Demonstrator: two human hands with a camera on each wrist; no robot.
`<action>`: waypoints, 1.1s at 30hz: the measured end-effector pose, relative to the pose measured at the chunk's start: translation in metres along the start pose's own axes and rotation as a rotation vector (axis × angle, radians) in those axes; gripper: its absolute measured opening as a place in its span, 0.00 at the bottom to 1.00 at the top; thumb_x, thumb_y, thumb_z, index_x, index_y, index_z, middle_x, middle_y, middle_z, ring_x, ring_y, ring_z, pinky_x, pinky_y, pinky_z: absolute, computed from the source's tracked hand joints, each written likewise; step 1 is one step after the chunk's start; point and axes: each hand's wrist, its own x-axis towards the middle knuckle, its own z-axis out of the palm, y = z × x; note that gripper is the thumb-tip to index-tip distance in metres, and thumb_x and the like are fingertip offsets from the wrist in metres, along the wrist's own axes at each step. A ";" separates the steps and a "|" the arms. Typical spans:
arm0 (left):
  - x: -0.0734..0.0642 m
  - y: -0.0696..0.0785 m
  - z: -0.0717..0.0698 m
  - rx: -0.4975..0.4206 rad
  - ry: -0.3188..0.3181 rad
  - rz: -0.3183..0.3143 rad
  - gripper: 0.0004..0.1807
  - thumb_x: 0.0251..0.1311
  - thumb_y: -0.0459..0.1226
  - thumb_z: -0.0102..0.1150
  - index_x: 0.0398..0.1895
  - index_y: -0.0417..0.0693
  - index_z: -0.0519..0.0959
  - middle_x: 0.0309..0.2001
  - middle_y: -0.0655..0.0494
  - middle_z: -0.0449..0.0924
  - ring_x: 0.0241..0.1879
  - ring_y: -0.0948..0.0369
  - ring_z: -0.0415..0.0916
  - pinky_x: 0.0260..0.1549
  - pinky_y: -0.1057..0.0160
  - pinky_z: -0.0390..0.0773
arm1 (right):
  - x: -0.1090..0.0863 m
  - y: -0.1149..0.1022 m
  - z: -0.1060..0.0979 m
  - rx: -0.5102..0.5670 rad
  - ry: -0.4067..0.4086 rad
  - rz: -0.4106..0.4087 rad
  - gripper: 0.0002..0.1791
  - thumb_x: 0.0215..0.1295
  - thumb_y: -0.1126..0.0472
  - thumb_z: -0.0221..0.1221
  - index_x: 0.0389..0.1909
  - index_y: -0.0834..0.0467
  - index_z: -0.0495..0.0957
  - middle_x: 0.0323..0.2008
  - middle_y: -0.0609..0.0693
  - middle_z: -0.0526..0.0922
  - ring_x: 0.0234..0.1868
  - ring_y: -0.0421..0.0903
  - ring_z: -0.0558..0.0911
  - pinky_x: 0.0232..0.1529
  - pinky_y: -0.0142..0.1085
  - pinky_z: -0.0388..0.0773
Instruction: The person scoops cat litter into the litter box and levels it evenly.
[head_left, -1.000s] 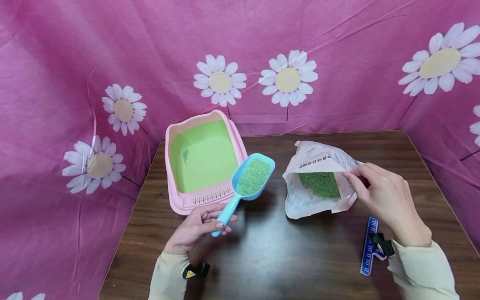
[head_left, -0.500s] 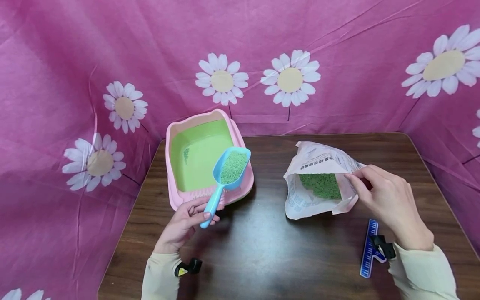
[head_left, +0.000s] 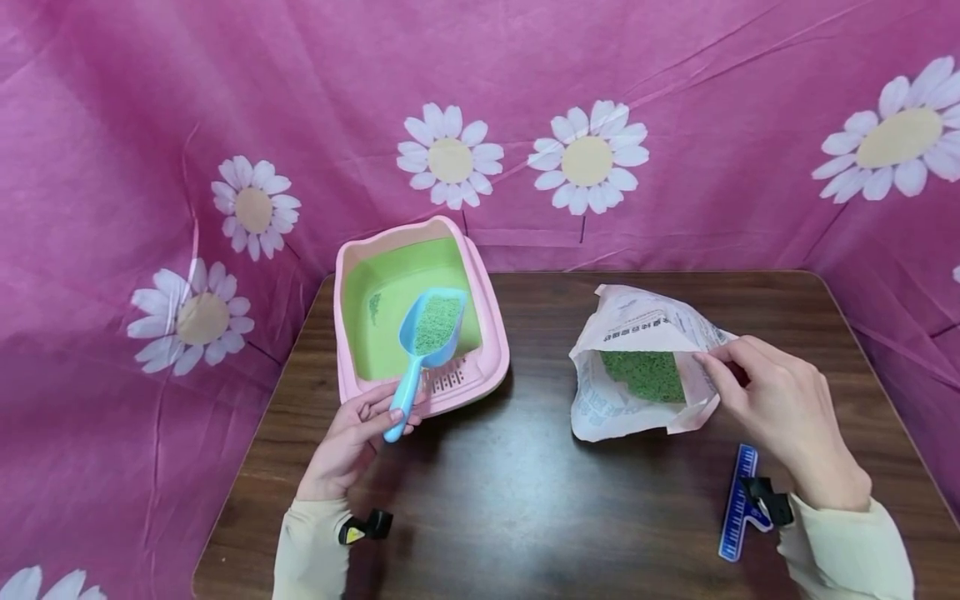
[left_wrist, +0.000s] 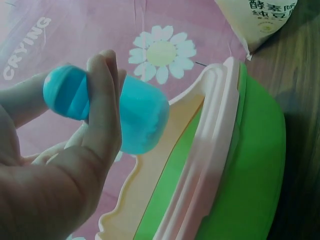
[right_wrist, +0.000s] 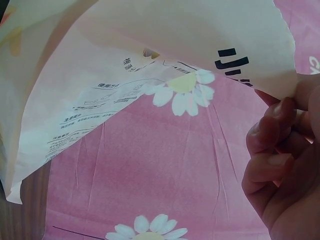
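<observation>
My left hand (head_left: 348, 442) grips the handle of a light blue scoop (head_left: 408, 392), whose bowl is heaped with green cat litter pellets (head_left: 438, 325). The scoop is held over the near side of a pink and green litter box (head_left: 495, 350). A small patch of pellets lies on the box floor at its left. From the left wrist, the scoop's blue underside (left_wrist: 142, 117) shows above the box rim (left_wrist: 200, 165). My right hand (head_left: 783, 408) pinches the edge of a white paper bag (head_left: 637, 321), its mouth spread and green litter inside. The same bag edge (right_wrist: 200, 30) appears in the right wrist view.
A blue bag clip (head_left: 738, 504) lies on the wooden table (head_left: 525, 500) beside my right wrist. Pink cloth (head_left: 525, 50) printed with daisies hangs behind the table and along its sides.
My left hand has carried the loaded scoop leftward, from between the box and the bag to over the litter box. My right hand keeps its pinch on the bag edge.
</observation>
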 end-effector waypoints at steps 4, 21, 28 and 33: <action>0.001 0.001 -0.002 -0.025 0.064 -0.019 0.24 0.68 0.24 0.46 0.66 0.29 0.61 0.54 0.44 0.81 0.48 0.58 0.83 0.47 0.66 0.83 | -0.001 0.000 0.000 0.000 0.002 -0.001 0.05 0.48 0.61 0.68 0.25 0.54 0.82 0.23 0.45 0.81 0.18 0.32 0.66 0.17 0.37 0.63; 0.011 0.014 -0.018 -0.021 0.327 -0.104 0.29 0.68 0.24 0.44 0.70 0.24 0.52 0.48 0.48 0.85 0.46 0.59 0.84 0.51 0.62 0.81 | 0.000 0.000 0.001 0.014 0.010 -0.004 0.04 0.50 0.60 0.68 0.25 0.55 0.82 0.22 0.46 0.81 0.19 0.30 0.64 0.17 0.35 0.62; 0.021 0.020 -0.021 -0.032 0.366 -0.093 0.28 0.70 0.24 0.37 0.71 0.24 0.48 0.43 0.52 0.84 0.47 0.60 0.82 0.53 0.65 0.79 | 0.000 -0.001 0.001 0.007 0.005 -0.003 0.05 0.49 0.60 0.68 0.25 0.55 0.82 0.22 0.46 0.81 0.19 0.29 0.64 0.17 0.36 0.62; 0.026 0.023 -0.024 -0.001 0.388 -0.098 0.27 0.71 0.24 0.35 0.72 0.26 0.47 0.42 0.55 0.83 0.46 0.63 0.82 0.52 0.70 0.79 | -0.001 0.000 0.002 0.009 0.005 -0.011 0.04 0.50 0.60 0.67 0.25 0.55 0.81 0.22 0.46 0.81 0.18 0.30 0.64 0.17 0.35 0.62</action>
